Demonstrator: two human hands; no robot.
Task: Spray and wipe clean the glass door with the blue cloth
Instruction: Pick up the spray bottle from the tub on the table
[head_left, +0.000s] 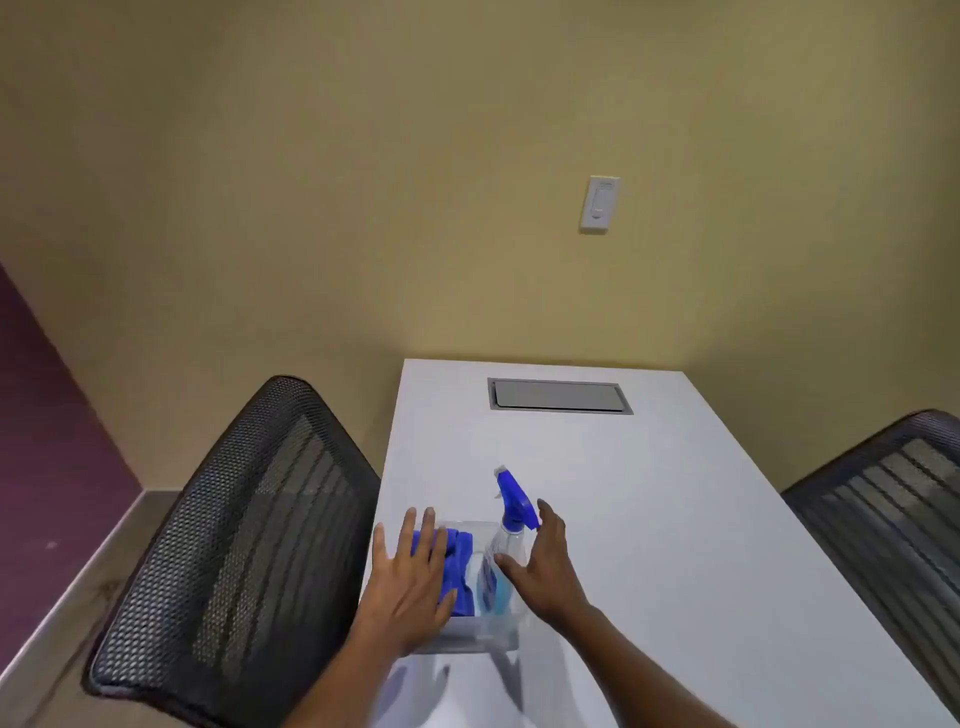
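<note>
A clear plastic bin (480, 636) stands near the front left of the white table (649, 519). Inside it lie a crumpled blue cloth (460, 558) and a clear spray bottle (501, 551) with a blue trigger head that sticks up above the rim. My left hand (408, 577) hovers flat over the cloth, fingers spread, holding nothing. My right hand (543, 561) is beside the bottle, fingers apart, thumb and fingertips close to its body without closing on it. No glass door is in view.
A black mesh chair (244, 545) stands against the table's left side, another mesh chair (893, 509) at the right. A grey cable hatch (558, 396) is set into the table's far end. A beige wall with a light switch (600, 203) lies behind.
</note>
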